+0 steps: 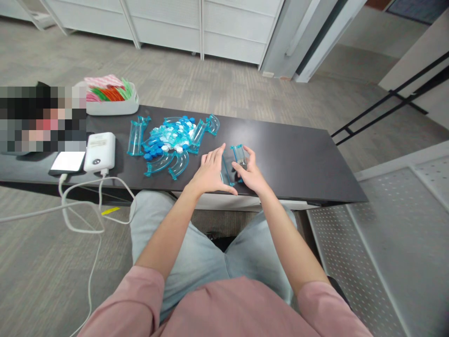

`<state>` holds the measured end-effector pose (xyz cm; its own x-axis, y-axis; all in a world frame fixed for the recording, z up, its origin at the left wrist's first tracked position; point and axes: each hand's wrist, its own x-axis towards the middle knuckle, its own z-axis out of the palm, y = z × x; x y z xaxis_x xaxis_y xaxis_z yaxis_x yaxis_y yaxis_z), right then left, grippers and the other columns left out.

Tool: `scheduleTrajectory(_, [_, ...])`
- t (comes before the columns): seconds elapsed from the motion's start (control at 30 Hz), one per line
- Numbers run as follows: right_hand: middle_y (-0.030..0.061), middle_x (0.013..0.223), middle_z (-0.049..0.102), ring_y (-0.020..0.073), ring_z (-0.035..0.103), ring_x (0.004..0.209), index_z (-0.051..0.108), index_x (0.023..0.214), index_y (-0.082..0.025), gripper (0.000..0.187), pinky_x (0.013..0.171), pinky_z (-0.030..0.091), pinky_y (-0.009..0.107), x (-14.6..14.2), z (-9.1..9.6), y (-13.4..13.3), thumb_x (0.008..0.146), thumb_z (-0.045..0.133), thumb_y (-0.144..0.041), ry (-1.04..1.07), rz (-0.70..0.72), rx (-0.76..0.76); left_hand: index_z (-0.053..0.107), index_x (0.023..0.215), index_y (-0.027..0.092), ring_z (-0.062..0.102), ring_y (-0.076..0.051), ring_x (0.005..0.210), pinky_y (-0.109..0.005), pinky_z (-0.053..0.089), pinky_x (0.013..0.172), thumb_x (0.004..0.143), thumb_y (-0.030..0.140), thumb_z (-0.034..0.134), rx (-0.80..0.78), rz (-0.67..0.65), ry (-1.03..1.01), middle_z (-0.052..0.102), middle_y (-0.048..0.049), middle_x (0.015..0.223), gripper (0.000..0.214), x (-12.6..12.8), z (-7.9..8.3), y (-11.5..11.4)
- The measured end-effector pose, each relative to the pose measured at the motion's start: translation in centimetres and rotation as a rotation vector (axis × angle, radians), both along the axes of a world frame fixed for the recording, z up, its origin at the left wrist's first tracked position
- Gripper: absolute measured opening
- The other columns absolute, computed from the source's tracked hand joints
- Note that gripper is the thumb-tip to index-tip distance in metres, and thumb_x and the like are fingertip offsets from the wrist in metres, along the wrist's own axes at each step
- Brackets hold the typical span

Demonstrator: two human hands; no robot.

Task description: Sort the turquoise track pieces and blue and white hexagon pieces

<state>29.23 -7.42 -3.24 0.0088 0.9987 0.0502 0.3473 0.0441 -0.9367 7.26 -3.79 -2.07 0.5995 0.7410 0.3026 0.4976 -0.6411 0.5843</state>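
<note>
Left hand (209, 172): fingers extended close together, thumb spread wide away from them toward the near table edge; the left clear-blue piece (226, 171) lies in the gap between fingers and thumb, fingers near its far end, thumb by its near end. Whether this hand clamps it or only touches it, cannot tell. Right hand (252, 174): half-curled, thumb laid across and index finger along the right side, gripping the right clear-blue piece (238, 153). Both pieces are at the near edge of the dark table (287, 159), side by side with a narrow gap. Left piece: long axis runs near-to-far, far end leaning slightly left. Right piece: straight, channel-like, flared at its far end; long axis also near-to-far, roughly parallel to the left one. Left of the hands, well apart from the right piece: a heap of blue and white small parts (171, 133), with curved channels (179, 164) at its near side.
</note>
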Motion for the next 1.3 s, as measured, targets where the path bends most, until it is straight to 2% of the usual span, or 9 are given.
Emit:
scheduleTrajectory(0.1, [0.0059,0.115,0.072,0.0274,0.074,0.098,0.03,0.173,-0.029,0.09,0.103,0.065,0.052,0.0,0.2,0.1,0.102,0.075,-0.062,-0.024,0.014,0.013,0.009,0.186,0.016,0.038,-0.055,0.165,-0.069,0.026,0.136,0.052,0.089,0.101,-0.031,0.008,0.052,0.035,-0.0322,0.183,0.178,0.1,0.2,0.1])
scheduleTrajectory(0.2, [0.0116,0.135,0.073,0.0315,0.073,0.123,0.038,0.169,-0.026,0.081,0.122,0.055,0.058,0.5,0.5,-0.1,0.103,0.073,-0.057,-0.107,0.017,0.03,0.015,0.186,0.014,0.039,-0.055,0.163,-0.07,0.027,0.135,0.053,0.091,0.099,-0.051,0.009,0.083,0.038,-0.0318,0.181,0.175,0.2,0.6,0.2])
scheduleTrajectory(0.33, [0.019,0.159,0.065,0.0372,0.065,0.144,0.041,0.17,-0.023,0.08,0.13,0.046,0.062,1.8,1.0,-0.5,0.104,0.07,-0.058,-0.269,0.054,0.025,0.022,0.185,0.018,0.036,-0.054,0.166,-0.07,0.026,0.137,0.056,0.092,0.097,-0.058,-0.008,0.084,0.038,-0.0293,0.18,0.167,0.4,0.7,0.4])
scheduleTrajectory(0.47, [0.0206,0.173,0.053,0.0426,0.053,0.157,0.042,0.173,-0.024,0.079,0.134,0.036,0.07,3.1,1.5,-0.6,0.105,0.066,-0.058,-0.473,0.102,0.07,0.024,0.185,0.02,0.036,-0.051,0.166,-0.067,0.027,0.137,0.062,0.088,0.098,-0.043,0.002,0.04,0.04,-0.027,0.175,0.159,0.3,0.6,0.5])
scheduleTrajectory(0.63, [0.02,0.159,0.058,0.0419,0.053,0.151,0.044,0.175,-0.026,0.075,0.133,0.036,0.072,3.6,1.1,-0.9,0.109,0.06,-0.057,-0.596,0.091,0.057,0.033,0.18,0.02,0.046,-0.048,0.156,-0.065,0.035,0.132,0.073,0.08,0.097,0.012,0.118,0.002,0.047,-0.0242,0.164,0.138,-0.6,0.4,-0.7])
scheduleTrajectory(0.77, [0.0178,0.156,0.056,0.0391,0.052,0.151,0.061,0.166,-0.029,0.064,0.136,0.037,0.065,3.6,0.3,-1.2,0.112,0.056,-0.062,-0.619,0.093,0.091,0.04,0.176,0.022,0.05,-0.047,0.152,-0.063,0.04,0.128,0.078,0.074,0.097,0.04,0.157,-0.006,0.05,-0.0218,0.161,0.125,-1.7,0.3,-1.9])
scheduleTrajectory(0.87, [0.0164,0.157,0.055,0.0366,0.054,0.15,0.068,0.162,-0.03,0.063,0.135,0.041,0.06,3.6,0.1,-1.4,0.115,0.049,-0.068,-0.627,0.123,0.139,0.048,0.17,0.024,0.055,-0.044,0.15,-0.06,0.045,0.126,0.084,0.069,0.094,0.006,0.134,-0.003,0.053,-0.0191,0.158,0.108,-2.1,0.1,-1.9])
scheduleTrajectory(1.0, [0.0146,0.156,0.06,0.0323,0.064,0.132,0.066,0.167,-0.033,0.067,0.127,0.049,0.057,3.3,0.6,-1.7,0.118,0.039,-0.071,-0.653,0.203,0.149,0.058,0.161,0.024,0.06,-0.039,0.15,-0.057,0.047,0.126,0.091,0.062,0.091,-0.014,0.066,-0.012,0.059,-0.0166,0.16,0.086,-1.9,0.1,-1.4])
scheduleTrajectory(1.3, [0.012,0.153,0.062,0.0289,0.065,0.123,0.063,0.17,-0.036,0.07,0.121,0.05,0.051,2.4,1.2,-1.8,0.12,0.03,-0.071,-0.685,0.16,0.08,0.071,0.148,0.025,0.062,-0.038,0.149,-0.057,0.049,0.124,0.101,0.057,0.081,0.039,0.018,0.038,0.064,-0.0148,0.16,0.058,-1.7,0.4,-1.6])
